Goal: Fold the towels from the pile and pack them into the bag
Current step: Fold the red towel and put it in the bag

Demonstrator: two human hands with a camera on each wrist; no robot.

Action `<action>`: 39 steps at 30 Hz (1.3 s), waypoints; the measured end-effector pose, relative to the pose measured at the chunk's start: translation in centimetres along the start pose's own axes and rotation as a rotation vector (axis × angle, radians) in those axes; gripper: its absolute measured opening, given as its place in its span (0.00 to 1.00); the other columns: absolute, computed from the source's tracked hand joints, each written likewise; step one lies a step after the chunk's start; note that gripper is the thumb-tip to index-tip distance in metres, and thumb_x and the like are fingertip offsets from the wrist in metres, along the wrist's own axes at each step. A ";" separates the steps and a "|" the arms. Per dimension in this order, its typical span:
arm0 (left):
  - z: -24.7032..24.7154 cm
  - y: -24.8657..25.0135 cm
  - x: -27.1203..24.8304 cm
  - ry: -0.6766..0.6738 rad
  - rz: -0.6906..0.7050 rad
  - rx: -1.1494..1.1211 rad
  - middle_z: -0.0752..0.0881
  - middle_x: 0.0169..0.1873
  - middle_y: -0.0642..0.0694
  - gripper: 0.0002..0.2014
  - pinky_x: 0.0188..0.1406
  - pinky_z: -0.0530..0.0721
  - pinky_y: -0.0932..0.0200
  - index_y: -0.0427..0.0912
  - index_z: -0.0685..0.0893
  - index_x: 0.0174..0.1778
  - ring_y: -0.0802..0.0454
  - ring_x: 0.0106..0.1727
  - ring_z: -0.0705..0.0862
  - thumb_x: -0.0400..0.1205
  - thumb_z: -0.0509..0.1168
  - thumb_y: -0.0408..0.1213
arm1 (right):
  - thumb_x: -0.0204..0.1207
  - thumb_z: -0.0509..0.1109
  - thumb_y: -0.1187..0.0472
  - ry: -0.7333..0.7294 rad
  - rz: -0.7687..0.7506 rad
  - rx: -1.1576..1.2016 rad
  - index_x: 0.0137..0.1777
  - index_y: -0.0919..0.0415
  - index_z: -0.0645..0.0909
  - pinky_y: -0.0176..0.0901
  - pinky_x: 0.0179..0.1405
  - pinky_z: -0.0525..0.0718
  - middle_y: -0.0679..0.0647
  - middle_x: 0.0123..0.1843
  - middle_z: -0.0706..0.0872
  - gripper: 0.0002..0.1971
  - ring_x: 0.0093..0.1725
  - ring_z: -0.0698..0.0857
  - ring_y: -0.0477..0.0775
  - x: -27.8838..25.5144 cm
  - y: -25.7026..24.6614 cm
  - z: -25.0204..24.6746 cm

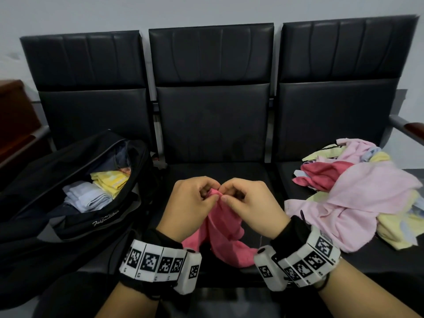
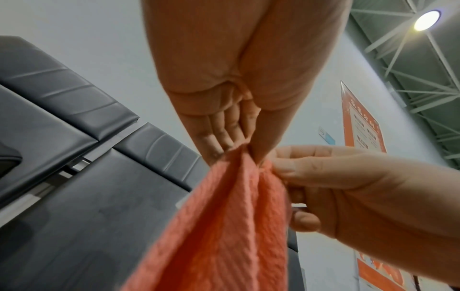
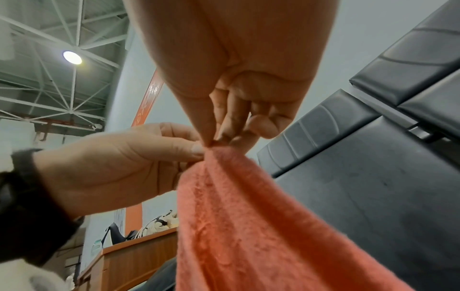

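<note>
A dark pink towel point(image 1: 223, 228) hangs bunched over the middle seat, its top edge pinched by both hands side by side. My left hand point(image 1: 195, 198) and my right hand point(image 1: 243, 198) grip it between thumb and curled fingers. The wrist views show the same pinch on the towel point(image 2: 224, 226) point(image 3: 248, 216). A pile of loose towels point(image 1: 358, 191), pale pink, dark pink and yellow, lies on the right seat. An open black bag point(image 1: 68, 187) on the left seat holds a folded yellow towel point(image 1: 110, 182) and a folded pale blue towel point(image 1: 89, 198).
A row of black padded seats point(image 1: 213, 134) with tall backs stands against a pale wall. A metal armrest with a wooden cap point(image 1: 406, 129) juts out at far right. A wooden counter point(image 3: 129, 258) stands off to the left.
</note>
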State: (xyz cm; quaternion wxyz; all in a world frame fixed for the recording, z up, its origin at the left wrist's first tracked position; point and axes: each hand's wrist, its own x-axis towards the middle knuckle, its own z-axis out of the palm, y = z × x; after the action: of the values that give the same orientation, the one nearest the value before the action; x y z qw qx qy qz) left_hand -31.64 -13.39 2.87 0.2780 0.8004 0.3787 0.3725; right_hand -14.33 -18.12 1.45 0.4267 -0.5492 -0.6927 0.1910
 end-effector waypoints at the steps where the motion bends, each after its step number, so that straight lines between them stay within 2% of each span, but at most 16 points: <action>1: 0.0 -0.1 0.0 0.032 0.013 0.015 0.89 0.34 0.59 0.10 0.38 0.82 0.72 0.48 0.92 0.44 0.62 0.38 0.88 0.75 0.74 0.27 | 0.74 0.76 0.59 -0.043 -0.002 -0.035 0.47 0.46 0.86 0.33 0.40 0.81 0.41 0.36 0.87 0.06 0.41 0.85 0.43 0.0 0.3 -0.1; 4: -0.2 -0.7 0.0 0.148 0.041 0.016 0.89 0.37 0.59 0.12 0.40 0.80 0.74 0.47 0.90 0.46 0.61 0.40 0.87 0.75 0.72 0.25 | 0.72 0.77 0.56 -0.200 0.008 -0.155 0.41 0.46 0.84 0.35 0.41 0.77 0.41 0.32 0.83 0.05 0.41 0.80 0.43 -0.2 1.9 -0.1; 8: -1.3 -1.3 0.4 0.274 0.046 -0.061 0.88 0.42 0.57 0.13 0.46 0.85 0.61 0.47 0.88 0.48 0.57 0.44 0.88 0.76 0.70 0.23 | 0.71 0.79 0.52 -0.360 0.088 -0.250 0.31 0.54 0.79 0.39 0.42 0.75 0.44 0.29 0.78 0.14 0.41 0.76 0.43 -1.0 5.6 0.5; 10: -2.1 -1.7 0.6 0.348 0.054 -0.063 0.88 0.42 0.57 0.15 0.46 0.84 0.64 0.50 0.87 0.48 0.58 0.44 0.87 0.77 0.68 0.24 | 0.71 0.79 0.50 -0.405 0.110 -0.318 0.31 0.58 0.79 0.42 0.43 0.76 0.45 0.29 0.77 0.17 0.40 0.73 0.43 -1.5 7.3 0.7; 14: -3.8 -2.3 1.2 0.505 0.024 -0.107 0.88 0.43 0.58 0.20 0.45 0.81 0.72 0.59 0.84 0.47 0.64 0.43 0.85 0.78 0.66 0.24 | 0.69 0.79 0.45 -0.518 0.175 -0.422 0.27 0.46 0.76 0.44 0.47 0.77 0.43 0.33 0.79 0.17 0.44 0.73 0.39 -2.5 9.7 0.6; 16: -4.6 -2.7 1.3 0.576 0.016 -0.110 0.87 0.44 0.58 0.16 0.48 0.82 0.69 0.54 0.85 0.48 0.64 0.44 0.85 0.78 0.65 0.25 | 0.69 0.78 0.43 -0.563 0.167 -0.507 0.32 0.44 0.81 0.45 0.51 0.78 0.43 0.38 0.80 0.12 0.49 0.76 0.45 -2.8 10.1 0.5; 17: -5.0 -2.9 1.4 0.611 0.007 -0.114 0.87 0.44 0.58 0.14 0.49 0.82 0.67 0.51 0.85 0.48 0.64 0.44 0.84 0.77 0.64 0.26 | 0.70 0.78 0.42 -0.573 0.140 -0.562 0.36 0.46 0.84 0.46 0.53 0.78 0.42 0.40 0.81 0.10 0.51 0.76 0.48 -2.9 10.4 0.5; 20: -6.3 -3.5 1.5 0.673 -0.019 -0.115 0.86 0.44 0.59 0.12 0.52 0.82 0.64 0.48 0.86 0.49 0.61 0.45 0.84 0.76 0.62 0.30 | 0.72 0.74 0.40 -0.581 0.062 -0.694 0.47 0.49 0.89 0.46 0.60 0.73 0.38 0.53 0.86 0.14 0.60 0.74 0.49 -3.2 11.0 0.0; 22: -6.9 -3.8 1.6 0.681 -0.038 -0.115 0.86 0.43 0.59 0.12 0.53 0.83 0.62 0.47 0.86 0.50 0.61 0.46 0.84 0.76 0.63 0.29 | 0.73 0.73 0.40 -0.524 0.015 -0.716 0.53 0.47 0.90 0.47 0.64 0.71 0.37 0.66 0.82 0.15 0.69 0.72 0.48 -3.3 11.1 -0.6; 23: -7.2 -4.0 1.6 0.687 -0.047 -0.116 0.86 0.43 0.59 0.12 0.53 0.83 0.62 0.47 0.86 0.50 0.61 0.45 0.84 0.77 0.63 0.28 | 0.72 0.74 0.42 -0.463 -0.015 -0.716 0.51 0.48 0.90 0.49 0.65 0.73 0.39 0.68 0.81 0.14 0.72 0.72 0.50 -3.3 11.1 -0.9; 25: -7.7 -4.4 1.6 0.705 -0.059 -0.102 0.86 0.43 0.59 0.12 0.52 0.82 0.62 0.46 0.85 0.50 0.62 0.44 0.83 0.77 0.63 0.26 | 0.68 0.80 0.48 -0.306 -0.072 -0.699 0.44 0.54 0.92 0.56 0.61 0.80 0.46 0.66 0.84 0.11 0.70 0.78 0.57 -2.9 10.7 -1.7; 28: -8.7 -5.3 1.5 0.738 -0.076 -0.065 0.84 0.41 0.59 0.12 0.52 0.82 0.59 0.46 0.85 0.50 0.64 0.42 0.82 0.77 0.63 0.25 | 0.68 0.83 0.59 -0.091 -0.098 -0.569 0.39 0.61 0.90 0.60 0.55 0.84 0.53 0.54 0.88 0.07 0.59 0.84 0.60 -2.2 10.2 -3.1; 31: -9.3 -6.0 1.5 0.759 -0.137 -0.038 0.85 0.41 0.51 0.13 0.53 0.84 0.47 0.46 0.85 0.50 0.54 0.43 0.83 0.76 0.63 0.26 | 0.71 0.81 0.65 0.096 -0.064 -0.373 0.42 0.60 0.88 0.54 0.54 0.83 0.50 0.47 0.86 0.04 0.51 0.83 0.53 -1.4 9.5 -4.5; 33: -9.5 -6.4 1.4 0.763 -0.160 -0.014 0.86 0.44 0.48 0.12 0.55 0.85 0.43 0.46 0.85 0.50 0.52 0.45 0.83 0.76 0.62 0.27 | 0.74 0.78 0.66 0.161 -0.053 -0.263 0.44 0.58 0.89 0.48 0.54 0.83 0.47 0.45 0.86 0.03 0.50 0.84 0.49 -0.9 8.9 -5.2; 36: -9.7 -6.9 1.2 0.763 -0.190 -0.010 0.87 0.45 0.46 0.13 0.56 0.86 0.42 0.46 0.86 0.50 0.50 0.46 0.84 0.76 0.62 0.27 | 0.76 0.76 0.69 0.233 -0.048 -0.140 0.44 0.56 0.89 0.42 0.48 0.83 0.47 0.43 0.87 0.06 0.46 0.86 0.46 -0.2 7.9 -5.9; 39: -9.9 -7.3 1.3 0.762 -0.207 -0.005 0.88 0.45 0.45 0.13 0.54 0.86 0.47 0.46 0.86 0.49 0.52 0.46 0.84 0.76 0.62 0.28 | 0.75 0.77 0.69 0.282 -0.050 -0.100 0.43 0.57 0.90 0.37 0.45 0.81 0.48 0.42 0.87 0.06 0.44 0.86 0.46 0.1 6.9 -6.2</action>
State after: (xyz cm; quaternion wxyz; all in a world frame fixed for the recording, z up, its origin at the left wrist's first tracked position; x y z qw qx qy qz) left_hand -41.97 -6.66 3.64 0.1556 0.5617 0.5326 0.6137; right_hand -5.22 -17.08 -0.07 0.4966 -0.5737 -0.6479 0.0664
